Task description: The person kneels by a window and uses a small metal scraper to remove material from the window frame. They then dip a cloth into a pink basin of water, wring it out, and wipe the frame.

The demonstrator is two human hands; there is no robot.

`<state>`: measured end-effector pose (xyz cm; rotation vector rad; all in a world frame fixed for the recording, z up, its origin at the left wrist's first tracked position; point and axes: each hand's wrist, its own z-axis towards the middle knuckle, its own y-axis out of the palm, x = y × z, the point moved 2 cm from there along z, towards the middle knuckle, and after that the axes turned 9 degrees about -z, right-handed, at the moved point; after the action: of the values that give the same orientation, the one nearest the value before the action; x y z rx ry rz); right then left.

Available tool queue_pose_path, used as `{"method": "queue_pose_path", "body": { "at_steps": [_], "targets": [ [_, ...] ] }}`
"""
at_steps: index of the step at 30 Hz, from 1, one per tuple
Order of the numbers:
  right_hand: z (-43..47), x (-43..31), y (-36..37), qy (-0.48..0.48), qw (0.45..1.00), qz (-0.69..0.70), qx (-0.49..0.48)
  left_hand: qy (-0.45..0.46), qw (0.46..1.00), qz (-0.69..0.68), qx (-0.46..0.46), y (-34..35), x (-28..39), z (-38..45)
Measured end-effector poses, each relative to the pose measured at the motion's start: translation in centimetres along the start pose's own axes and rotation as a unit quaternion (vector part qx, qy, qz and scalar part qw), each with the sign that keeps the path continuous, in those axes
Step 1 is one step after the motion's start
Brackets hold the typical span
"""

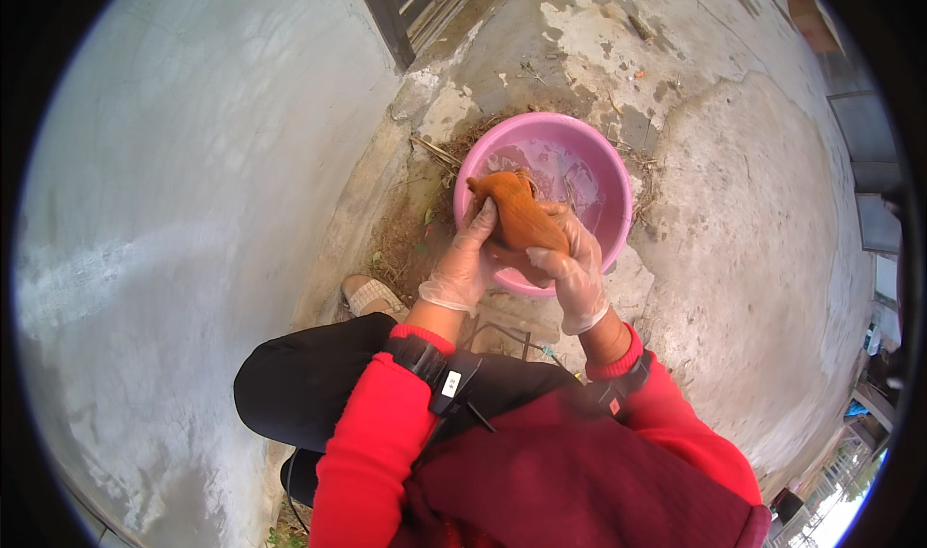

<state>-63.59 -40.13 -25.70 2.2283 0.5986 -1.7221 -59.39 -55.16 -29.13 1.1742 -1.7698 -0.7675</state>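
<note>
Both my hands, in thin clear plastic gloves, hold a small orange-brown furry animal (516, 211) over a pink plastic basin (623, 207). Its exact kind cannot be told. My left hand (474, 247) grips it from the left, thumb on its side. My right hand (576, 258) holds its lower right end between thumb and fingers. Whitish, foamy-looking liquid (561, 175) lies in the basin. The animal's underside is hidden by my hands.
A grey plastered wall (195, 186) rises at the left, with a dark frame (395, 26) at its far end. Twigs and dry debris (438, 153) lie around the basin on the worn concrete floor (724, 222). A woven slipper (371, 294) shows near my knee.
</note>
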Motion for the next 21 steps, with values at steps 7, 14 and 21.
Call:
{"method": "queue_pose_path", "body": {
  "at_steps": [7, 14, 21],
  "targets": [
    [0.1, -1.0, 5.4, -0.312, 0.885, -0.323, 0.119, -0.029, 0.988, -0.151, 0.027, -1.1, -0.8, 1.1],
    [3.6, 1.0, 4.5, -0.364, 0.815, -0.395, 0.218, 0.056, 0.993, -0.046, 0.096, -2.2, -1.5, 2.2],
    [8.5, 10.1, -1.4, 0.075, 0.960, -0.092, 0.255, 0.002, 0.988, 0.102, 0.113, -1.7, -1.2, 1.8]
  ]
}}
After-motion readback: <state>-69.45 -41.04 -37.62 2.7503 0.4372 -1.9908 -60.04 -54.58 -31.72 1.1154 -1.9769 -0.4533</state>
